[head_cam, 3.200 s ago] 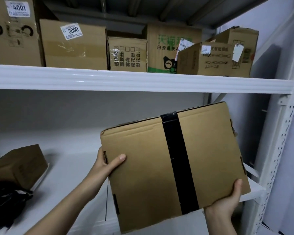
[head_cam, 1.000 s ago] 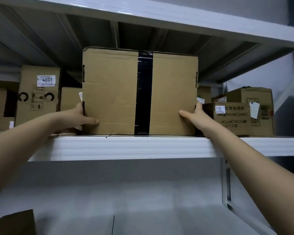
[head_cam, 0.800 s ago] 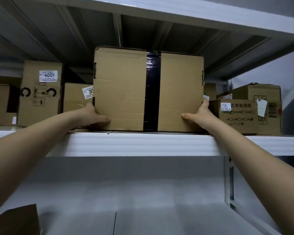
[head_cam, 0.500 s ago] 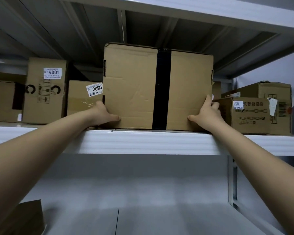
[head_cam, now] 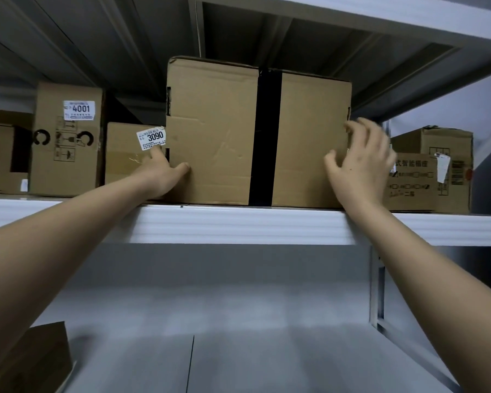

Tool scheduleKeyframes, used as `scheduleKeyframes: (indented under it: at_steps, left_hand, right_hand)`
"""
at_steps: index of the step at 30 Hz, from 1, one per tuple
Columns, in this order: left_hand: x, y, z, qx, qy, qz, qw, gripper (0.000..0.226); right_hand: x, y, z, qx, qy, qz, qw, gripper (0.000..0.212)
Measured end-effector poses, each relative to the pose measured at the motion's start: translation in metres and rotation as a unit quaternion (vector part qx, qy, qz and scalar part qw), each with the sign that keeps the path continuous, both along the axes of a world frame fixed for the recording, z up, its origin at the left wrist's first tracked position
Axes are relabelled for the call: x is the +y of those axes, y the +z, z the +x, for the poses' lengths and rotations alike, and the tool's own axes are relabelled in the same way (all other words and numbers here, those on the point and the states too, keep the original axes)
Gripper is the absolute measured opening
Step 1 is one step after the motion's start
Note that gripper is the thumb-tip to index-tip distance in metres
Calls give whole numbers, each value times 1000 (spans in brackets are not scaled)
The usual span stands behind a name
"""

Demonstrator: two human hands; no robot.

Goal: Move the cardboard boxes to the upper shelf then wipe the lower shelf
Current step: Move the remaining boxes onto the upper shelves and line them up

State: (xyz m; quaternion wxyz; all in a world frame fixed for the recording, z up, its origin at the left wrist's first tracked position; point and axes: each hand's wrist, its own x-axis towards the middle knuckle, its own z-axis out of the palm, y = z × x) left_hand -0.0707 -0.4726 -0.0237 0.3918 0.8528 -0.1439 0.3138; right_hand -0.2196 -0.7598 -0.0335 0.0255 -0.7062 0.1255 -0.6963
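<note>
A large cardboard box [head_cam: 216,131] with a black tape strip down its front stands on the white upper shelf [head_cam: 238,225]. My left hand [head_cam: 160,173] rests against the box's lower left corner, thumb on the front face and fingers along the side. My right hand [head_cam: 360,163] is blurred and hovers just off the box's right edge with fingers spread and loosely bent, holding nothing. The lower shelf [head_cam: 267,358] lies below, with one brown cardboard box [head_cam: 37,355] at its left end.
Other boxes crowd the upper shelf: one labelled 4001 [head_cam: 65,137], one labelled 3090 [head_cam: 131,154] and two at the right [head_cam: 431,168]. A white upright post [head_cam: 376,282] stands at the right. Another shelf's underside hangs close above the big box.
The taped box went from in front of the lower shelf up onto the upper shelf and slid in. My right hand has just come off its right side; my left hand stays at its left corner.
</note>
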Motion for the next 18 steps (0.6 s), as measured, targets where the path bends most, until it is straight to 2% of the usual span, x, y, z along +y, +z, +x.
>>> scheduleKeyframes:
  at_steps: [2, 4, 6, 10, 18]
  left_hand:
    - [1, 1, -1, -3, -4, -7, 1000, 70]
    - [1, 1, -1, 3, -13, -17, 1000, 72]
    - [-1, 1, -1, 8, -18, -19, 1000, 71]
    - [-4, -1, -2, 12, -37, -4, 999, 65]
    - [-5, -1, -5, 19, -47, -7, 999, 65]
  right_hand:
    - [-7, -6, -3, -15, -13, 72, 997, 64]
    - [-15, -10, -5, 26, 26, 197, 980, 77]
    - [-21, -10, -7, 71, 70, 272, 957, 86]
    - [-19, -13, -8, 121, 67, 252, 958, 86]
    - [-15, -18, -8, 140, 44, 237, 960, 81]
